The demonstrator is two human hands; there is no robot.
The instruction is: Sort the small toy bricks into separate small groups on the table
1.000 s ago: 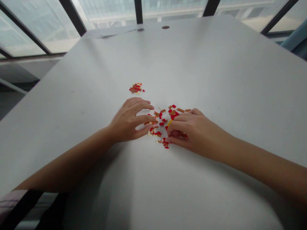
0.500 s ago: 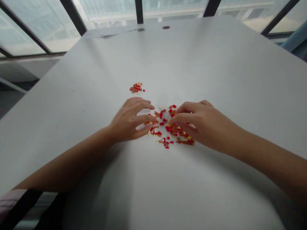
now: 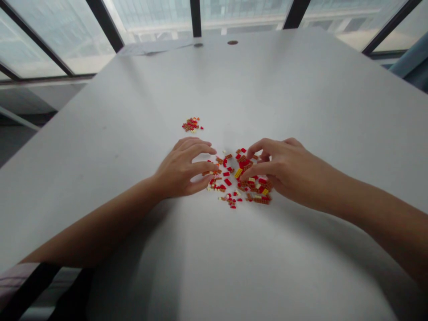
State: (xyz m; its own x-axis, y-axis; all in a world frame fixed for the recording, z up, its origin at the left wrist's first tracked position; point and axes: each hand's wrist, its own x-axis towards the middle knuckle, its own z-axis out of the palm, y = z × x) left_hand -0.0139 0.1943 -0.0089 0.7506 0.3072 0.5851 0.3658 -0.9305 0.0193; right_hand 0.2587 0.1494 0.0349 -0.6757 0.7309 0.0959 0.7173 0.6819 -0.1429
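Note:
Small red, brown, cream and yellow toy building bricks [image 3: 228, 182] lie scattered on a white table [image 3: 214, 263] between my two hands. My left hand [image 3: 187, 167] rests at the left side of the scatter, fingers apart and curved, with some bricks beside and partly under its fingertips. Over the right side of the scatter is my right hand [image 3: 277, 162], thumb and forefinger spread, nothing visible between them. A yellow brick [image 3: 238, 173] lies just left of its thumb tip. The palm hides part of the bricks on that side.
A smaller heap of tiny bricks [image 3: 191, 124] sits beyond my left hand. At the far edge are a flat sheet [image 3: 143, 50] and two round holes in the tabletop, with windows [image 3: 244, 15] behind. Blue fabric [image 3: 413, 64] shows at the far right.
My right hand has shifted slightly right and its thumb and forefinger have parted more. The yellow brick near its thumb now shows fully. My left hand has stayed nearly still.

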